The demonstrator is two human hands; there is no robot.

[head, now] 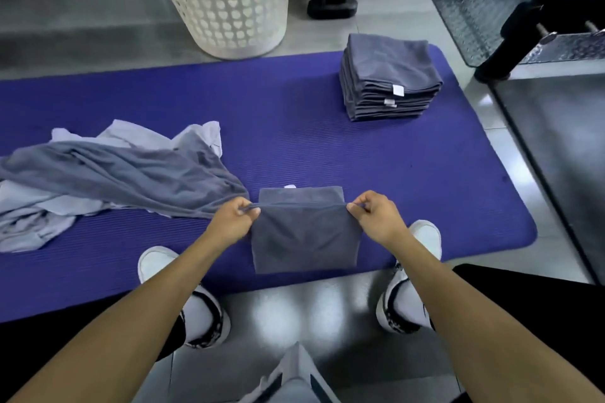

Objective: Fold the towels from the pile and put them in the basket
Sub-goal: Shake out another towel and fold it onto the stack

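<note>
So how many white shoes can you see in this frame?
2. The left shoe is below the left hand, the right shoe below the right hand; both toes rest on the purple mat.

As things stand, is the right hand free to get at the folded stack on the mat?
Probably not yet: the right hand pinches a corner of the dark towel, as does the left hand. The mat toward the folded stack lies bare.

Basket (226, 0) top and towel pile (98, 173) left end beyond the frame; basket's inside out of sight.
</note>
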